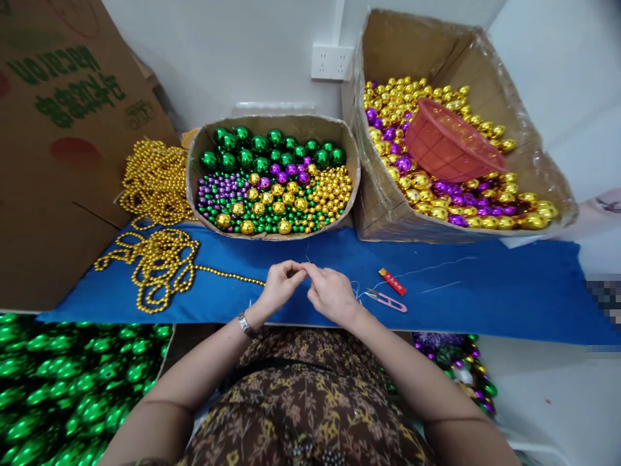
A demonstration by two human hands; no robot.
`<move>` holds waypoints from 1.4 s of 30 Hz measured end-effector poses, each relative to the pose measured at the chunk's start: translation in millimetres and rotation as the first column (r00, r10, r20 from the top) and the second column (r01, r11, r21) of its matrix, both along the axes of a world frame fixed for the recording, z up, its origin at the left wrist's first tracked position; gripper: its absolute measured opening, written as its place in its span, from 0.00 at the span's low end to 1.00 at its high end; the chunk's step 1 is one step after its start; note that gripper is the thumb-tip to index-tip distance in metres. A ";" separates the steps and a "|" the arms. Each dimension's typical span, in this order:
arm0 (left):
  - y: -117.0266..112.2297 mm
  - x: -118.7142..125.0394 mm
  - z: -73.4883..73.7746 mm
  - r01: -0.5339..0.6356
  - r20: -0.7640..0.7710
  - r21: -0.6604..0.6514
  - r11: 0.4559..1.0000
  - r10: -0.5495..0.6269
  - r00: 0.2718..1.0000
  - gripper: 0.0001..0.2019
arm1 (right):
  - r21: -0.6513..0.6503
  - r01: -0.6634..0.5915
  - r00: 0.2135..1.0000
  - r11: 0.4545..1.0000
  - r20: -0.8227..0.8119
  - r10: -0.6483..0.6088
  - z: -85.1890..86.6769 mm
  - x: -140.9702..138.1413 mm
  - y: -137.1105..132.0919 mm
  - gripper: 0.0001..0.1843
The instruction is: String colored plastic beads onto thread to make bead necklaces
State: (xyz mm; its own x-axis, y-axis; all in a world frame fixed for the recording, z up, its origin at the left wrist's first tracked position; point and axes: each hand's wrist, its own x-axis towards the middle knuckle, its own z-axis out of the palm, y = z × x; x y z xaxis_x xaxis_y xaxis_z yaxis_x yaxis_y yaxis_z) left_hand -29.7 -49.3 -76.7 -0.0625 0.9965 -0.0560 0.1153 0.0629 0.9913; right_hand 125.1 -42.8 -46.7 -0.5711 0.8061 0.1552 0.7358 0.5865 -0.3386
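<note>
My left hand (280, 285) and my right hand (331, 294) meet over the blue cloth (485, 298), fingertips pinched together on a thin white thread (427, 266). A gold bead strand (160, 265) lies coiled at the left and runs along the cloth to my left hand. Just right of my right hand lie pink thread snips (388, 300) and a small red lighter (392, 281). A wristwatch sits on my left wrist.
A low cardboard box (194, 162) of green, purple and gold beads stands ahead. A larger box (373, 194) at the right holds gold and purple balls and a red basket (449, 144). More gold strands (152, 181) pile at the left. Green balls (72, 388) fill a bin below.
</note>
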 end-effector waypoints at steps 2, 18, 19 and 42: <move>0.2 -1.6 0.9 0.014 0.038 -0.030 0.999 -0.013 0.999 0.13 | -0.017 -0.018 0.998 1.000 -0.060 0.017 -0.6 3.1 -0.2 0.24; 0.0 -15.6 16.3 0.307 0.199 -0.233 0.923 -0.264 0.944 0.20 | 0.211 -0.211 0.917 0.954 -0.294 0.268 -7.8 16.9 29.4 0.10; 0.1 -15.7 16.1 0.269 0.194 -0.212 0.939 -0.229 0.954 0.20 | 0.210 -0.208 0.917 0.955 -0.299 0.265 -6.4 17.8 28.6 0.11; 11.7 -15.2 41.5 0.290 -0.101 0.051 0.956 -0.284 0.954 0.16 | -0.101 -0.055 0.919 0.993 -0.394 0.011 37.9 51.2 29.3 0.17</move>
